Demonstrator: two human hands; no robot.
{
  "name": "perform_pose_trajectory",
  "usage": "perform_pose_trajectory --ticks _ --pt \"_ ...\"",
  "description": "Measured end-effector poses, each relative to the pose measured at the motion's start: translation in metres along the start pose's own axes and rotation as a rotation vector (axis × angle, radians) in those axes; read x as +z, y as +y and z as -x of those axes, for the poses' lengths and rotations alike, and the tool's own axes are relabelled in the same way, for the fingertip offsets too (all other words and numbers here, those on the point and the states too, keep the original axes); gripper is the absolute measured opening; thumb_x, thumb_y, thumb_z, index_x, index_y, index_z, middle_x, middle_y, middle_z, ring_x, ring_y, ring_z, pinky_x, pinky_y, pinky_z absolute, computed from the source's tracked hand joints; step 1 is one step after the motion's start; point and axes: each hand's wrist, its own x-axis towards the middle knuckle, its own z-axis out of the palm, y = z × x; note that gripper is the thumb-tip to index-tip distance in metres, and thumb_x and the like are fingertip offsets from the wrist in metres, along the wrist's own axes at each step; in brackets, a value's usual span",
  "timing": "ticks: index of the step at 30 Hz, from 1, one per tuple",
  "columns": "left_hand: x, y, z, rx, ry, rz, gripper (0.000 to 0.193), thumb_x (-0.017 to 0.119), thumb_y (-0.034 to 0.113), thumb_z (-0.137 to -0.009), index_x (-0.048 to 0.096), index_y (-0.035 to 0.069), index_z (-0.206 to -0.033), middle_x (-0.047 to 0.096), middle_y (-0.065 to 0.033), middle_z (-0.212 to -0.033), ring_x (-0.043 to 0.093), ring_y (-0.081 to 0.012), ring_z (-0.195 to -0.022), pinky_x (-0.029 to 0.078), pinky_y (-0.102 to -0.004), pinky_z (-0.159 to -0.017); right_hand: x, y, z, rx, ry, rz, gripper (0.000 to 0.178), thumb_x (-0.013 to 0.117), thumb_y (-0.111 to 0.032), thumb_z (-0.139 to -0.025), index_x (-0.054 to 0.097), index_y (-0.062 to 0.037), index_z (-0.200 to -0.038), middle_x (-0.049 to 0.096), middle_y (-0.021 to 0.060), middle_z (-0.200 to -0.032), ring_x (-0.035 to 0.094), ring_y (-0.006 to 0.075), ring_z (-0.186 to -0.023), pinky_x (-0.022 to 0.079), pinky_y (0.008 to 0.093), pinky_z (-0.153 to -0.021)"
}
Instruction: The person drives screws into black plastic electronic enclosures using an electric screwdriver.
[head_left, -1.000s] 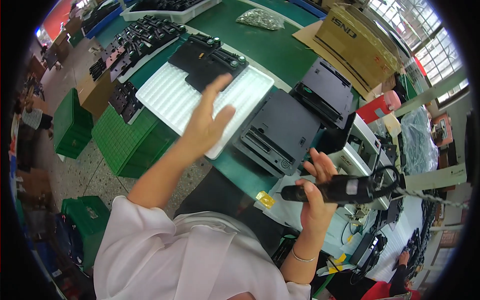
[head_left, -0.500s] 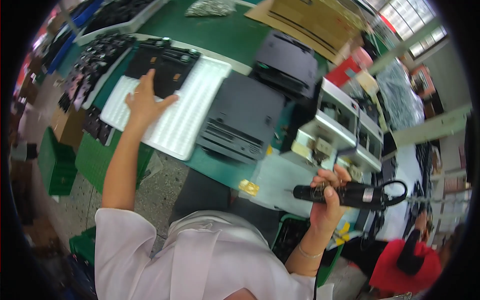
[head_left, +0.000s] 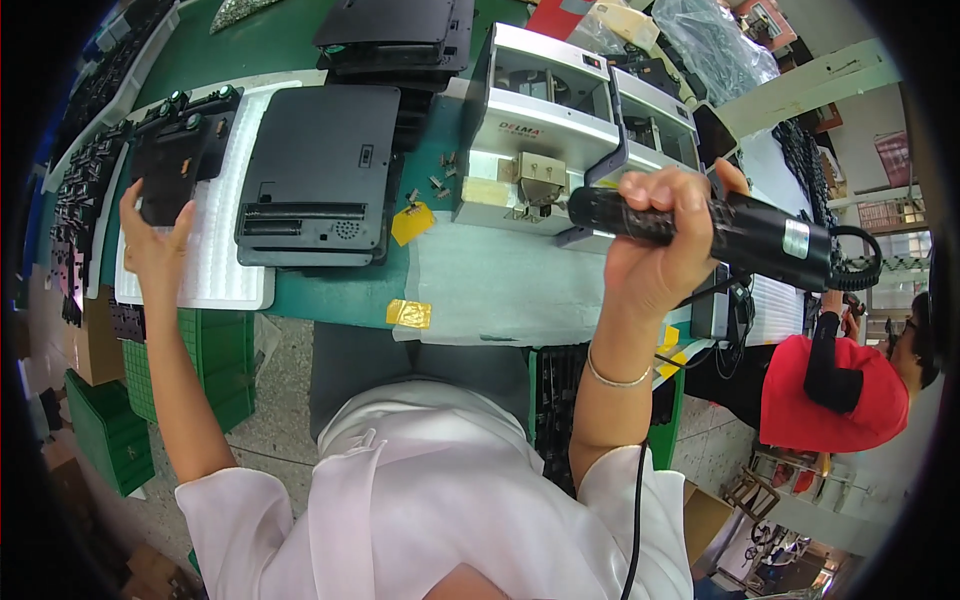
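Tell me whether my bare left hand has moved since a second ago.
Yes, your bare left hand has moved leftward, judged against the white ridged rectangular tray: from over its middle to its left side.

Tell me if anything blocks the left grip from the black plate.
Nothing visible does. The left grip is right at the near end of the black plate, though contact is hard to confirm. The dark case lies to the right, outside that path.

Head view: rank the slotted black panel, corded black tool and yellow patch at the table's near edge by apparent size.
1. Slotted black panel
2. Corded black tool, probably nearer the camera
3. Yellow patch
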Motion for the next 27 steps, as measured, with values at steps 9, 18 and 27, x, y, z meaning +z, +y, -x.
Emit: perform_pose_trajectory --ticks 9,18,27 --pt "-0.074 0.003 0.082 0.159 -0.01 0.233 0.073 0.076 0.023 -0.079 0.035 0.005 -0.137 0.036 -0.0179 -0.146 0.036 -0.0311 -0.135 0.028 -0.0423 -0.113 0.004 0.014 0.0 -0.045 -0.048 0.056 0.044 0.063 0.001 -0.082 0.039 0.0011 -0.119 0.059 0.0097 -0.069 0.058 0.0162 -0.057 0.054 0.0318 -0.062" --pt "-0.131 0.008 0.172 0.1 -0.241 0.323 0.088 0.074 0.059 -0.072 0.035 0.009 -0.134 0.032 -0.0201 -0.146 0.038 -0.0341 -0.133 0.027 -0.0456 -0.111 0.007 0.012 0.0 -0.042 -0.142 0.148 0.041 0.061 0.003 -0.083 0.038 0.0015 -0.117 0.061 0.0097 -0.07 0.059 0.0151 -0.058 0.053 0.0283 -0.061" --pt "-0.092 0.09 0.193 0.187 -0.476 0.649 0.086 0.082 0.057 -0.061 0.04 0.014 -0.123 0.038 -0.0183 -0.132 0.042 -0.0396 -0.126 0.034 -0.0526 -0.104 0.005 0.014 -0.003 -0.051 -0.15 0.172 0.04 0.061 -0.004 -0.085 0.042 -0.0023 -0.119 0.056 0.0091 -0.072 0.054 0.0189 -0.059 0.051 0.0375 -0.063"
